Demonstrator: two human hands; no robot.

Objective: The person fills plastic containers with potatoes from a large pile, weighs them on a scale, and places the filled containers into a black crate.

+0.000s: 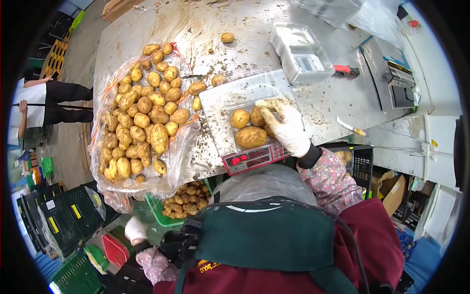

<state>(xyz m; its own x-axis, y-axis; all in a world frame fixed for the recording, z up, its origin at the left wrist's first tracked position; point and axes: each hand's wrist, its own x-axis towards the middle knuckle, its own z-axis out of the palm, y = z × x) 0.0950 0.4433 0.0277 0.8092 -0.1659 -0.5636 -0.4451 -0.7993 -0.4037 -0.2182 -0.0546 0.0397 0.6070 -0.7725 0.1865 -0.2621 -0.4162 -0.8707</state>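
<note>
My right hand (pixel 289 128), in a soiled white glove, reaches over the scale (pixel 220 110) with its fingers curled onto a potato (pixel 257 116). Beside that one lie a large potato (pixel 251 137) and a smaller potato (pixel 240 118), in what looks like a clear plastic tray. Red digits glow on the scale's display (pixel 239 159). My left hand (pixel 135 229), also gloved in white, hangs low beyond the table edge, left of a green crate (pixel 159 211) full of potatoes. Its fingers are too indistinct to read, and nothing shows in it.
A large heap of potatoes (pixel 142 115) lies on an opened plastic bag at the left. Stacked clear trays (pixel 301 54), a red-handled tool (pixel 346 71) and a knife (pixel 350 126) lie to the right. Another person (pixel 63 100) stands at far left.
</note>
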